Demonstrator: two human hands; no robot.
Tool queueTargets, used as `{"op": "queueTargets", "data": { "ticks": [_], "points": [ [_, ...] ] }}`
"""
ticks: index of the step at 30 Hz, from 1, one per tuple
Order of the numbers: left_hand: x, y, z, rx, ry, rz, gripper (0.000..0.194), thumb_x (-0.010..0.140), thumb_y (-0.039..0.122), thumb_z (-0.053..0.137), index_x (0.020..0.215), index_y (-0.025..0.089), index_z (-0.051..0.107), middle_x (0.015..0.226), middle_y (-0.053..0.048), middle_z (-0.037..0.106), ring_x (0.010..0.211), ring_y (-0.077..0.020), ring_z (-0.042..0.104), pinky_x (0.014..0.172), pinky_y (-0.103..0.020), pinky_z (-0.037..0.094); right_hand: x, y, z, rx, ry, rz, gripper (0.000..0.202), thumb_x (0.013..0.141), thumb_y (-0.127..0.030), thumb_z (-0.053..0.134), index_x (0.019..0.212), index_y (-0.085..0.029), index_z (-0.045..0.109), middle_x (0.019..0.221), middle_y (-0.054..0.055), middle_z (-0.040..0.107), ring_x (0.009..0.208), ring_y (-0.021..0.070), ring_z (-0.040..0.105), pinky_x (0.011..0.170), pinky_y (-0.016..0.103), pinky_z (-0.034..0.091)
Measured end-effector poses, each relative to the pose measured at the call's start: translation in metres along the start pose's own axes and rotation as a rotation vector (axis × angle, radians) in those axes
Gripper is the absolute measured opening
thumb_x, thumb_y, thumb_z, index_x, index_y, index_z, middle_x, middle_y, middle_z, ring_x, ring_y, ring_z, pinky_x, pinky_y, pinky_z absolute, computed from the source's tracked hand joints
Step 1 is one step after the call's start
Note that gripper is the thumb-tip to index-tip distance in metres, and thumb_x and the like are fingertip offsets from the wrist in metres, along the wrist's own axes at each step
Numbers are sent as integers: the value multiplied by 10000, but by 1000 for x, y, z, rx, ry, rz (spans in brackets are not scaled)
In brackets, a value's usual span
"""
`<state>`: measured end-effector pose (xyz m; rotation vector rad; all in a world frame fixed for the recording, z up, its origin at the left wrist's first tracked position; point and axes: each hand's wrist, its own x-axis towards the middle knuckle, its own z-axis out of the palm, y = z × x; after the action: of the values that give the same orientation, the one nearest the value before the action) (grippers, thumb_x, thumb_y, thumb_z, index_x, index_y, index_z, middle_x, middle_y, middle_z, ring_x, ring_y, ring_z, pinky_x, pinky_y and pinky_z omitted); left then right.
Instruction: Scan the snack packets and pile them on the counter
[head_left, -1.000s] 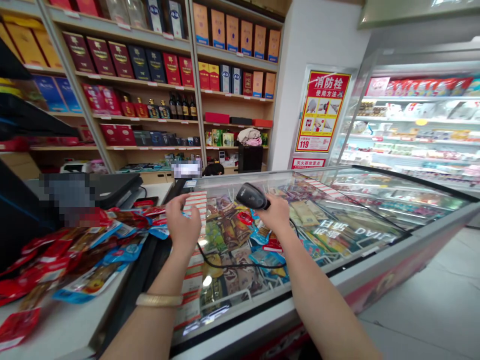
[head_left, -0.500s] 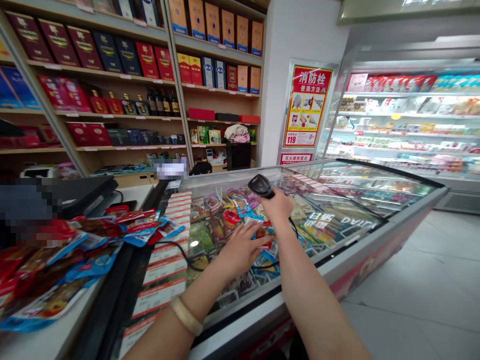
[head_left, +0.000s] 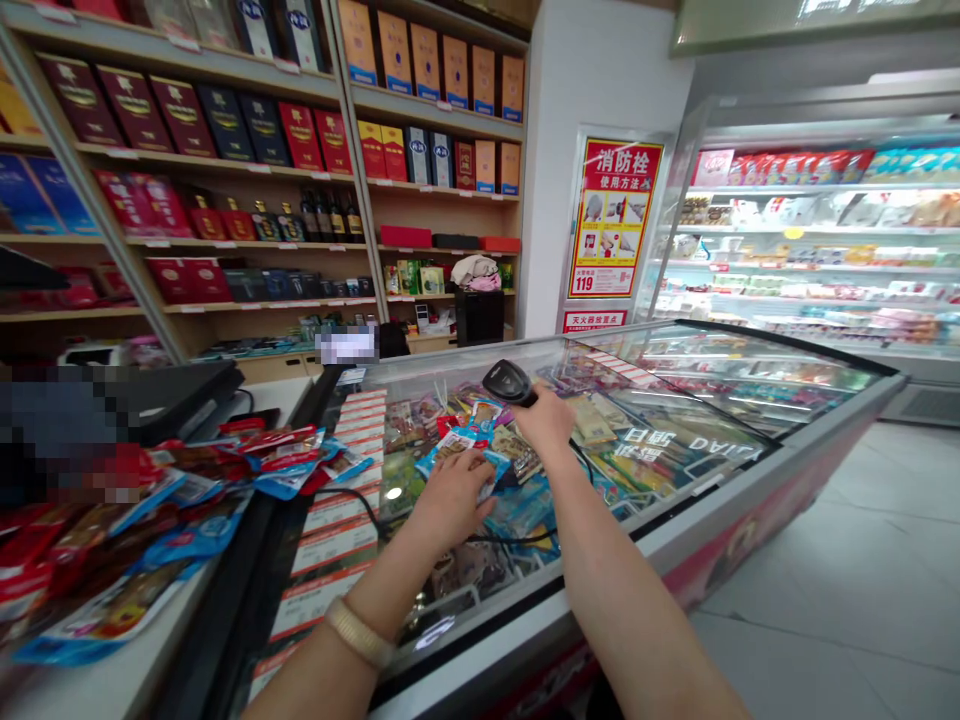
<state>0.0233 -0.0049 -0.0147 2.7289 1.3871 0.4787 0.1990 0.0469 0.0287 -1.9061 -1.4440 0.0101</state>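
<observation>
My right hand [head_left: 546, 420] is wrapped round the handle of a black barcode scanner [head_left: 506, 382], held above the glass top of a chest freezer. The scanner's head points left, away from me. My left hand [head_left: 452, 497] lies over blue and red snack packets [head_left: 444, 445] on the glass, fingers curled onto them and partly hiding them. Another small blue packet [head_left: 486, 412] sits just beyond, below the scanner. A black cable [head_left: 517, 538] runs over the glass below both hands.
Many red and blue snack packets [head_left: 202, 510] are heaped on the white counter at left, beside a dark screen device [head_left: 180, 395]. Price labels [head_left: 330, 550] line the near left part of the freezer [head_left: 637, 560]. Shelves of boxed bottles [head_left: 225, 125] and a lit fridge [head_left: 817, 240] stand behind.
My left hand has slid left, with packets shifting left under its fingers and baring the glass to their right. The scanner in my right hand has moved slightly left.
</observation>
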Motion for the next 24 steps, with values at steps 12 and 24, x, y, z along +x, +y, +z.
{"op": "queueTargets", "data": {
  "ticks": [12, 24],
  "points": [
    [-6, -37, 3, -202, 141, -121, 398, 671, 258, 750, 1065, 212, 713, 1135, -111, 636, 1066, -270, 626, 993, -406, 486, -2, -2, 9, -18, -39, -64, 295, 795, -452, 646, 1014, -279, 741, 954, 85, 769, 961, 292, 708, 858, 384, 475],
    [-9, -82, -3, 17, 319, -663, 366, 768, 441, 651, 1042, 208, 722, 1137, -186, 668, 1100, -371, 610, 932, -512, 466, -5, -3, 14, -21, 2, -124, 269, 788, -448, 658, 978, -279, 748, 915, 62, 766, 904, 265, 714, 775, 320, 487]
  ]
}}
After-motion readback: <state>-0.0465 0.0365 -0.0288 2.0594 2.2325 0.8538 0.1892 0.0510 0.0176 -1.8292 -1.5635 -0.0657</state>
